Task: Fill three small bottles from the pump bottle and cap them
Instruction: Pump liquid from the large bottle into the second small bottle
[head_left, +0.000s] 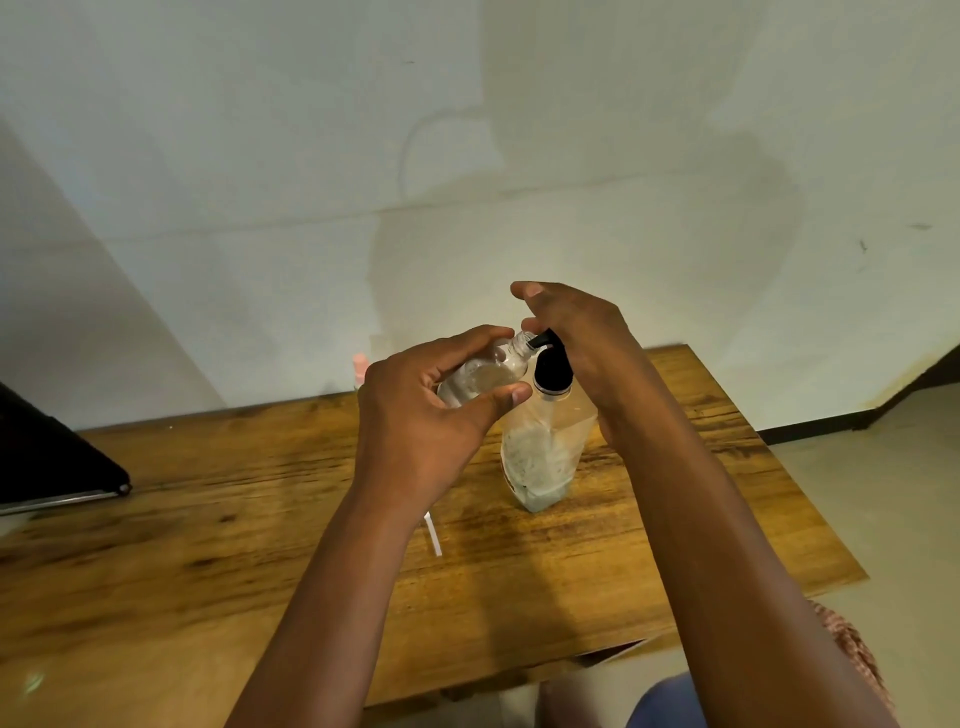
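Observation:
A clear pump bottle (540, 457) with a black pump head (551, 364) stands on the wooden table (208, 519). My left hand (426, 415) grips a small clear bottle (483, 376), tilted, its open neck at the pump's nozzle; it looks partly filled. My right hand (576, 332) rests on top of the pump head, fingers extended over it. Behind my left hand, a pink-capped small bottle (359, 369) peeks out near the table's far edge.
A thin white strip (434, 535) lies on the table beside my left wrist. A dark flat object (57, 457) sits at the table's left edge. The wall rises right behind the table. Bare floor shows to the right.

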